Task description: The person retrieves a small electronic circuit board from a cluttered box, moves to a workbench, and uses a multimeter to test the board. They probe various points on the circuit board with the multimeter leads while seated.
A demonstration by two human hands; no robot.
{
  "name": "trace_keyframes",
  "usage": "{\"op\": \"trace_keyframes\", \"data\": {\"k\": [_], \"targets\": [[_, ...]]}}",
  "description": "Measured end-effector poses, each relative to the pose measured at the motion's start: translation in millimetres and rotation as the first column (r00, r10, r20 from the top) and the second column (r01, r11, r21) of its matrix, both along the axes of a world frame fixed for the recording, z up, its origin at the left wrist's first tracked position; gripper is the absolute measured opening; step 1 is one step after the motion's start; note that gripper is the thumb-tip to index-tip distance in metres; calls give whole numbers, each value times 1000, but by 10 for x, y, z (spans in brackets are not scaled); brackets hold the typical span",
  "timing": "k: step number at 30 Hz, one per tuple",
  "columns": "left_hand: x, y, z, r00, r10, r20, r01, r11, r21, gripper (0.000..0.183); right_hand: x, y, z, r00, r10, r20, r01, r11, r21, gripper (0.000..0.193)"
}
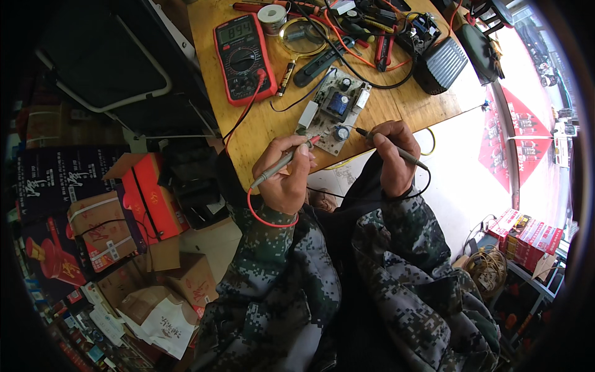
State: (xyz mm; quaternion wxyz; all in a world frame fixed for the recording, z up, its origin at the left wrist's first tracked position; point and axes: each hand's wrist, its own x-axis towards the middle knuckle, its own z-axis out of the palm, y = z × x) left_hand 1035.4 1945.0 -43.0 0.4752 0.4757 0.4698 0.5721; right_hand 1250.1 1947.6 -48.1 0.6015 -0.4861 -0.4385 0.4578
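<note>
My left hand (289,186) pinches a grey test probe (271,169) with a red lead; its red tip end points at the lower left part of a circuit board (325,131). Across from it, my right hand (395,167) grips a dark test probe (411,159) on a black lead, its tip by a round blue-topped capacitor (341,132). Whether either tip touches metal is too small to tell. The board lies near the table's front edge and carries a transformer (338,105). Beyond my left hand lies a red-and-black multimeter (243,59) with its display lit and a lead plugged in.
On the wooden table (211,124) are a solder spool (272,17), a magnifying glass (302,37), a tangle of cables and a black ribbed casing (441,65). A folding chair (111,68) and cardboard boxes (99,229) stand left. Red cartons (527,232) sit at right.
</note>
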Motion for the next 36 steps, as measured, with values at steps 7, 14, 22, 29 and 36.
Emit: {"op": "trace_keyframes", "data": {"k": [7,14,22,29,36], "targets": [[49,28,34,997,33,65,-30,999,-43,16,19,21,-18,998,-60,-25,58,996,-62,14],[16,36,-43,999,-23,40,26,998,-62,16,98,52,-49,999,-53,-14,52,998,-21,15],[15,60,-177,999,-43,23,43,999,8,15,110,73,-52,999,-45,2,45,999,-16,17],[3,93,-273,997,-51,-64,56,996,75,16,134,89,-86,1000,-28,9,28,999,-34,18],[29,91,-212,989,12,-147,-3,998,59,13,141,116,-78,1000,-17,8,17,999,-34,18]]}}
